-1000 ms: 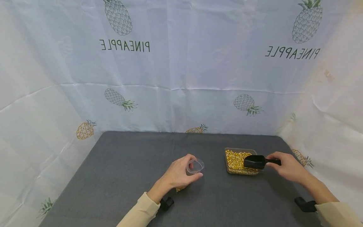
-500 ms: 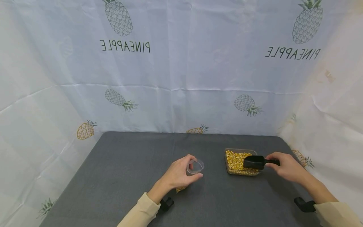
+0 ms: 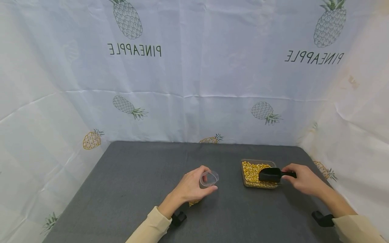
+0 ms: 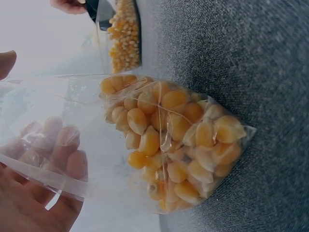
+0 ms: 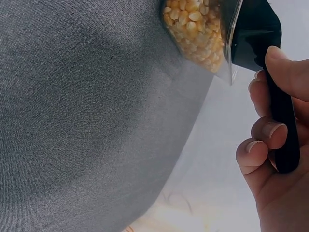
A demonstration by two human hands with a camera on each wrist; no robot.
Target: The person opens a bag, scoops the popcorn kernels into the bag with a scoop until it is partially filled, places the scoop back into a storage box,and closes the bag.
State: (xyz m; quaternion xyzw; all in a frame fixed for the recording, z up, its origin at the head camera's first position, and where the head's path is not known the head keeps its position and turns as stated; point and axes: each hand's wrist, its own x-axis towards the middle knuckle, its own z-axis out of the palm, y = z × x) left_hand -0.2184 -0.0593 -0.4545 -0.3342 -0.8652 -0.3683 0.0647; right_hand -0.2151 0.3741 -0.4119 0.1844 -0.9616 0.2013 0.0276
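Observation:
My left hand [image 3: 191, 185] holds a clear plastic bag [image 4: 111, 193] by its top, fingers and thumb spread around the round, gaping mouth. Yellow corn kernels [image 4: 178, 130] fill the lower part of the bag, whose bottom corner is down at the grey table. To the right, a clear rectangular container [image 3: 244, 175] holds many more corn kernels [image 3: 251, 170]. My right hand [image 3: 305, 179] grips the handle of a black scoop [image 3: 269, 174], thumb on top. The scoop's head overlaps the container's right side, and what lies inside it is hidden.
The dark grey table [image 3: 146, 175] extends around both hands. A white curtain [image 3: 194, 67] printed with pineapples hangs behind it and along both sides. Each wrist carries a black camera mount, such as the right one [image 3: 322, 219].
My right hand has shifted slightly left, carrying the scoop a little farther over the container. The left hand and the bag stay in place.

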